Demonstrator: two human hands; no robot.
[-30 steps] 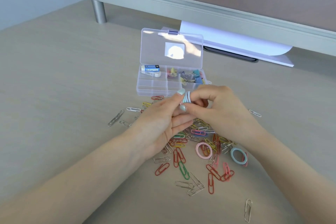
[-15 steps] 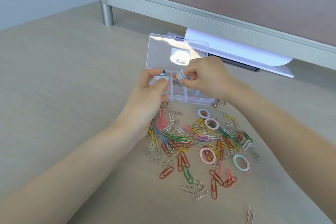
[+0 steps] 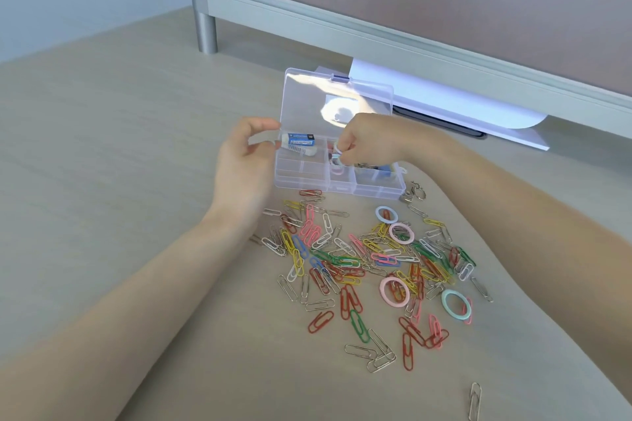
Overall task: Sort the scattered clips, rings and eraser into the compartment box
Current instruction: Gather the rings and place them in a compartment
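Box: your clear compartment box sits near the middle of the desk, lid propped up toward the far edge.
Eraser: the eraser lies in the box's far-left compartment.
Right hand: your right hand reaches over the box's middle compartments and pinches a small bunch of rings between curled fingertips.
Left hand: your left hand hovers at the box's left side, fingers loosely curled and spread, holding nothing; whether a fingertip touches the box wall, I cannot tell.
Loose items: paper clips lie scattered between the box and the desk's near edge, with four rings among them, such as a pink ring.
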